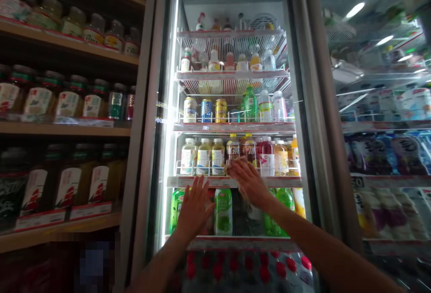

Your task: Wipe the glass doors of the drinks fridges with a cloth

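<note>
An open drinks fridge (232, 127) stands in front of me, its wire shelves full of bottles and cans. My left hand (195, 207) is raised with fingers stretched out, in front of the green bottles (222, 212) on the lower shelf and just under the shelf rail. My right hand (247, 181) reaches further in, fingers extended and slightly blurred, touching the front rail by the row of yellow and red juice bottles (249, 151). Neither hand holds anything that I can see.
Wooden shelves (63, 129) with jars and brown bottles stand on the left. The fridge's glass door (380, 117) hangs open on the right, reflecting ceiling lights. Red-capped bottles (249, 268) fill the fridge's bottom shelf. Cans (206, 111) sit on the middle shelf.
</note>
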### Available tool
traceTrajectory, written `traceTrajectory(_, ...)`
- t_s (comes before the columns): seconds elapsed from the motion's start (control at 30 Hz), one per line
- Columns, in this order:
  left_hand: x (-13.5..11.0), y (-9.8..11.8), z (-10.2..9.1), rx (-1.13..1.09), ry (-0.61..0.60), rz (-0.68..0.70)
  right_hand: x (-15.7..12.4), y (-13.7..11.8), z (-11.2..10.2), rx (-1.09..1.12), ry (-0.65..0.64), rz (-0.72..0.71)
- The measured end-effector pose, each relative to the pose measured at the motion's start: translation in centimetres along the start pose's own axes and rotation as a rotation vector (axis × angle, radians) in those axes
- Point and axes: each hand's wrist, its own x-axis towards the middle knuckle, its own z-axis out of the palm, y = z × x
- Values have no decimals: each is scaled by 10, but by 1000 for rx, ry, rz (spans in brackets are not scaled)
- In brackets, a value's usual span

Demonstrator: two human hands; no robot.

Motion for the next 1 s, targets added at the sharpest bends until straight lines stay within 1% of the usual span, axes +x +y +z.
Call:
traceTrajectory(0.07, -6, -10, -4, -23, 1, 45, 20, 8, -1, -7, 80, 172)
traceTrajectory(0.1, -10, -13, -6, -35, 6, 47, 28, 9, 0, -4, 113, 231)
traceTrajectory(0.13, -13, -16, -7, -48, 15, 36, 34, 6, 2, 6, 123, 244)
traceTrajectory(0.17, -16, -17, -9, -65, 26, 15, 36, -2, 5, 24, 106, 208)
traceTrajectory(0.23, -18, -16, -12, -122, 55, -39, 31, -25, 13, 79, 25, 21)
traceTrajectory(0.3, -11, -11, -18, -231, 95, -110, 20, -51, 23, 132, -54, -155)
traceTrajectory(0.37, 4, -4, -25, -385, 145, -205, 11, -67, 30, 160, -82, -212)
traceTrajectory(0.43, 22, 7, -30, -552, 187, -316, 6, -68, 34, 168, -54, -169)
traceTrajectory(0.53, 40, 28, -27, -694, 202, -419, -4, -51, 32, 157, 31, -46)
traceTrajectory(0.6, 42, 46, -20, -694, 200, -422, -15, -36, 28, 113, 56, 5)
traceTrajectory(0.7, 39, 78, -5, -598, 204, -343, -35, -16, 19, 23, 64, -30)
traceTrajectory(0.77, 43, 99, 4, -494, 222, -312, -45, 0, 10, -19, 77, -43)
traceTrajectory(0.83, 55, 113, 11, -395, 244, -324, -53, 24, -1, -68, 107, 16)
traceTrajectory(0.9, 71, 114, 15, -318, 250, -301, -62, 54, -14, -149, 147, 153)
traceTrajectory(0.93, 77, 109, 15, -290, 244, -246, -67, 68, -19, -197, 166, 233)
traceTrajectory(1.0, 85, 86, 14, -246, 223, -59, -79, 91, -26, -269, 168, 319)
